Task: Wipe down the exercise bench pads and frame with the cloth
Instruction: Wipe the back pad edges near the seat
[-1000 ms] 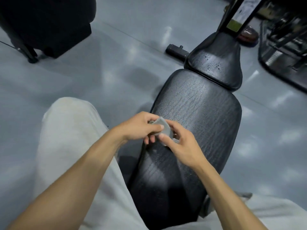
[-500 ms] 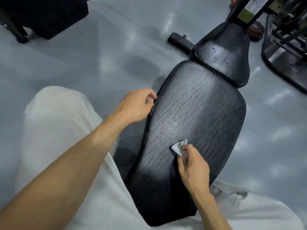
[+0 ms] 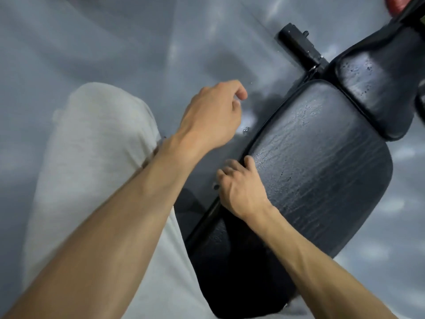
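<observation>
Head view: right hand [image 3: 241,187] fingers curl over long pad [image 3: 322,169] edge, cloth unseen; left hand [image 3: 213,113], loosely curled, holds nothing; follow the seam steadily.

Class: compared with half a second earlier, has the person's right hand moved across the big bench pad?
Yes. The right hand has slid from the middle of the big pad to its left edge, fingers now curled over the rim.

- The large bench pad [image 3: 322,171] lies right of the person's knee [image 3: 99,143].
- The smaller pad [image 3: 377,88] sits just beyond it.
- The right hand [image 3: 241,187] rests on its left edge, the left hand [image 3: 211,113] above the floor [image 3: 115,42].
</observation>
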### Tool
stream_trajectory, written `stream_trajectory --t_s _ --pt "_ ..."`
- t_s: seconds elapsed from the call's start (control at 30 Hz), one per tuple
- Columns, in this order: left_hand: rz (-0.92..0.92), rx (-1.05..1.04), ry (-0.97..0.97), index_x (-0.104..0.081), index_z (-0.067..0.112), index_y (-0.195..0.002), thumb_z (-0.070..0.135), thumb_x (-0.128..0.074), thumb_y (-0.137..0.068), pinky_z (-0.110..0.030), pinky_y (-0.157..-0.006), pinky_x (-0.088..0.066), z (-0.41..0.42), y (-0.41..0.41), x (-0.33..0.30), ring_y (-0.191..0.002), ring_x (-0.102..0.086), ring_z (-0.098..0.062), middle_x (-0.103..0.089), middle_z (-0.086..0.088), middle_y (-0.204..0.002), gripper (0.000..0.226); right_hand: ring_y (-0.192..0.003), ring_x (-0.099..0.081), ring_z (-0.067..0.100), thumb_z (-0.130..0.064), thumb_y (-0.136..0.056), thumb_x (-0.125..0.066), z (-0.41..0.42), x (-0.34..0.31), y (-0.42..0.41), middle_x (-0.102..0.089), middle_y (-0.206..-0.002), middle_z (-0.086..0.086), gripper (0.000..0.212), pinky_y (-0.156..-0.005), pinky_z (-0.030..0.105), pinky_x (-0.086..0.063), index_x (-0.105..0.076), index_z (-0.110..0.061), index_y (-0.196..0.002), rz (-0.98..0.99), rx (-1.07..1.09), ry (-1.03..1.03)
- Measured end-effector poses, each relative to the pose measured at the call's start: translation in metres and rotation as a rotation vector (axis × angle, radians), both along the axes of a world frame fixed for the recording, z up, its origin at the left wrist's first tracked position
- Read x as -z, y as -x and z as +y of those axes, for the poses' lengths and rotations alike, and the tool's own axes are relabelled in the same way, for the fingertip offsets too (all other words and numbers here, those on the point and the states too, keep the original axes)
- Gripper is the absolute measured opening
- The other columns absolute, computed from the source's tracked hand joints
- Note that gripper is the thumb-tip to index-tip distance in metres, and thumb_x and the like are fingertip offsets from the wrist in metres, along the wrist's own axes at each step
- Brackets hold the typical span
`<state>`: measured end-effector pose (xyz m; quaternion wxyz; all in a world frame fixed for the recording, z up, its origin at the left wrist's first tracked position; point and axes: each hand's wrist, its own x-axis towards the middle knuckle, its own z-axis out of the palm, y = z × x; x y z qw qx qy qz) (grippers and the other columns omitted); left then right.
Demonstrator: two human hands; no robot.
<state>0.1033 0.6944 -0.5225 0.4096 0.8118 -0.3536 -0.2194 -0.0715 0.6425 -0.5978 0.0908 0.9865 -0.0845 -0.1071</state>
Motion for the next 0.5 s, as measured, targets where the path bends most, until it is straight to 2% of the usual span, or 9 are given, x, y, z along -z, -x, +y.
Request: stream_trajectory --t_s 0.1,0.2,0.27,0.4,0.5 --pt "0.03 0.014 -0.006 -0.063 0.033 -0.116 0.023 -0.04 -0.099 -0.041 -0.089 -0.053 -0.006 0.001 0.003 -0.096 -0.066 -0.024 -0.075 0.007 -0.101 0.031 -0.083 -0.068 0.027 -0.023 -0.086 -0.045 0.015 -0.009 0.02 -0.069 -0.074 0.0 0.027 -0.109 0.052 -0.028 -0.072 -0.021 -0.089 0.119 -0.167 -0.087" --pt "0.031 0.027 -0.02 -0.063 0.034 -0.115 0.023 -0.04 -0.098 -0.041 -0.088 -0.053 -0.01 0.004 0.004 -0.094 -0.066 -0.023 -0.075 0.008 -0.1 0.031 -0.1 -0.069 0.025 -0.027 -0.085 -0.042 -0.002 -0.017 0.024 -0.072 -0.085 -0.002 0.038 -0.121 0.057 -0.017 -0.075 -0.026 -0.105 0.196 -0.284 -0.144" --pt "0.034 0.03 -0.034 -0.063 0.034 -0.116 0.023 -0.039 -0.099 -0.04 -0.088 -0.053 -0.013 0.007 0.004 -0.096 -0.065 -0.023 -0.075 0.009 -0.101 0.031 -0.114 -0.066 0.026 -0.029 -0.083 -0.04 -0.034 -0.023 0.009 -0.075 -0.095 0.0 0.045 -0.121 0.061 -0.019 -0.076 -0.025 -0.11 0.169 -0.285 -0.107" --pt "0.023 0.045 -0.078 -0.062 0.033 -0.118 0.021 -0.039 -0.1 -0.041 -0.091 -0.052 -0.018 0.01 0.0 -0.102 -0.065 -0.024 -0.074 0.007 -0.108 0.032 -0.132 -0.054 0.032 -0.029 -0.085 -0.039 -0.085 -0.044 -0.026 -0.075 -0.111 0.006 0.048 -0.12 0.062 -0.023 -0.074 -0.018 -0.115 0.134 -0.066 0.004" --pt "0.025 0.118 -0.095 -0.063 0.034 -0.115 0.017 -0.039 -0.095 -0.041 -0.089 -0.052 -0.03 0.007 -0.015 -0.103 -0.064 -0.025 -0.073 0.006 -0.108 0.035 -0.122 -0.059 0.034 -0.026 -0.084 -0.045 -0.073 -0.036 -0.018 -0.073 -0.105 0.013 0.041 -0.119 0.059 -0.025 -0.075 -0.01 -0.108 0.191 -0.163 -0.054"
